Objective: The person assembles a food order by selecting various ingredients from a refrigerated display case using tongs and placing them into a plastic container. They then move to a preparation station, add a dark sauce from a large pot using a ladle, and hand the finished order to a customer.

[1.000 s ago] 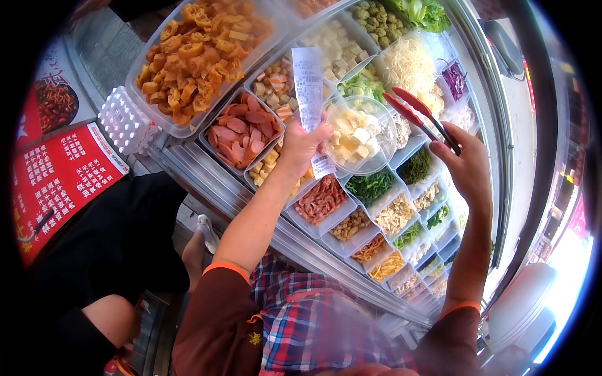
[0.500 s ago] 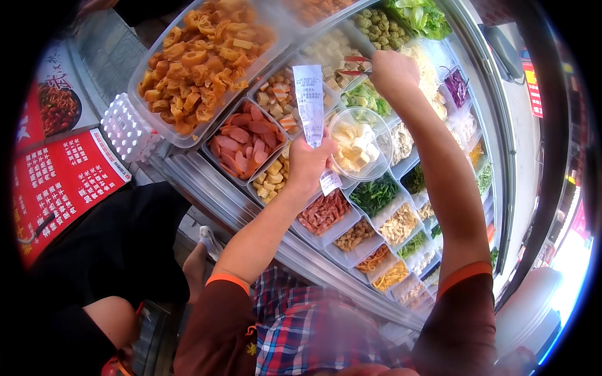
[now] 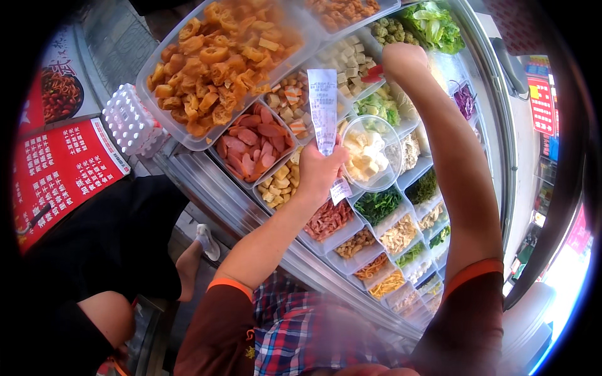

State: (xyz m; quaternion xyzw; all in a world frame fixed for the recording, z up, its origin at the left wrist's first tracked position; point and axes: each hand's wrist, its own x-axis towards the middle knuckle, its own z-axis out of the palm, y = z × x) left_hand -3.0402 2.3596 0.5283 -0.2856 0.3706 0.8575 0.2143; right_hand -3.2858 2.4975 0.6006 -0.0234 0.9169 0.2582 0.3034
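The left hand [image 3: 321, 170] is closed around two things at once: it pinches a long white paper slip [image 3: 323, 111] that stands up above the fingers, and it holds a round clear plastic bowl [image 3: 371, 153] by its near rim. The bowl sits just to the right of the hand, up over the food counter, and it has pale yellow and white food pieces inside. A small white tag [image 3: 340, 190] hangs just under the hand. The right hand [image 3: 401, 61] is stretched far out over the back trays, and its fingers are curled shut around red tongs [image 3: 374, 74]; only a bit of the red shows beside the hand, over the green leafy tray [image 3: 380, 106]. You cannot tell if the tongs grip any food. Under the left hand lie a tray of pink sausage slices [image 3: 251, 141] and a tray of yellow cubes [image 3: 280, 182], touching side by side. Behind them is a big clear tub of orange fried pieces [image 3: 216, 59]. Near the right hand there is a tray of pale tofu cubes [image 3: 342, 57] and lettuce [image 3: 433, 25]. More small trays of greens and shreds run down the counter to the right. On the left, near the ground, stands a red menu sign [image 3: 59, 175].
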